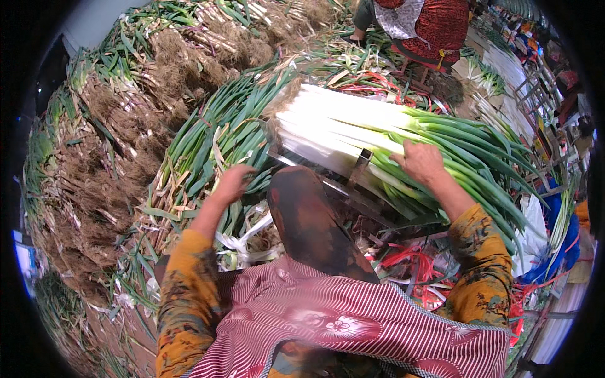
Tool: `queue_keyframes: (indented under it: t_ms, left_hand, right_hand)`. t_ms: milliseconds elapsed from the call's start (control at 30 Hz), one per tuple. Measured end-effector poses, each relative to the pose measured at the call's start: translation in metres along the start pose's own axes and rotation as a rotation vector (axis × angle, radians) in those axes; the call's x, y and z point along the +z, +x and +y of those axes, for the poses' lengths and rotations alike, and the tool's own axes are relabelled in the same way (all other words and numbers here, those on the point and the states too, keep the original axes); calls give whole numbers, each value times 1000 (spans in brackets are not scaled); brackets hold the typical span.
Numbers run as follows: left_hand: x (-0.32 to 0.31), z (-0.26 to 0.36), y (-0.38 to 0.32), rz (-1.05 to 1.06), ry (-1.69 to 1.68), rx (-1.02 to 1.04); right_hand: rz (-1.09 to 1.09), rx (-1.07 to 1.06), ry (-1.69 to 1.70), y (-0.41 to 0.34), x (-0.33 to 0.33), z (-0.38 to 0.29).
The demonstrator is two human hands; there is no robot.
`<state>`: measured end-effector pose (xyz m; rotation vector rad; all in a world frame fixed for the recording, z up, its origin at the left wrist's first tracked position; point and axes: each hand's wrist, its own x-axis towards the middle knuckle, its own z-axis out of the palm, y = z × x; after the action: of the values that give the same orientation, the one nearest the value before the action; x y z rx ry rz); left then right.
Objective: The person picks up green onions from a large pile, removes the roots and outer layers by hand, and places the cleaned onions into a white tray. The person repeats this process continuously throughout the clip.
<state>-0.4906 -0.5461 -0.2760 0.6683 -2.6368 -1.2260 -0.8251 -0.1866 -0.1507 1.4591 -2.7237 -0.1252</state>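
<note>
A thick stack of cleaned Welsh onions (340, 127) lies before me, white stems to the left and green leaves to the right. It rests on a metal-framed rack (361, 165), with an upright metal post on the near side. My right hand (422, 163) touches the stack where white turns to green; whether its fingers grip a stalk is unclear. To the left, my left hand (235, 182) hovers near a heap of uncleaned onions with long green leaves (222, 137). Its fingers are slightly curled and blurred, and I see nothing in them.
Rooty onion bundles (127, 123) are piled along the left and back. Red plastic twine (420, 264) and white plastic strips (246, 241) litter the ground by my knee. Another person (425, 28) sits at the top. A blue bag (565, 245) lies at the right.
</note>
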Motion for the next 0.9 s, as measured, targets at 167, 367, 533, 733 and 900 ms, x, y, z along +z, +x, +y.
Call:
queue_keyframes:
  t_ms: [167,367,533,733,900]
  left_hand:
    - [76,55,94,170,176,520]
    - [103,83,167,260,144,576]
    - [119,77,186,347,230,482]
    - [117,63,196,295,334,498]
    - [120,76,189,269,406,456]
  right_hand:
    - [-45,-3,-24,18,35,-5]
    - [-197,-24,-112,35,39,-19]
    - [-201,-28,-48,44,57,-26]
    - [58,-103,13,43,44,-24]
    - [222,-75,106,46,48,-6]
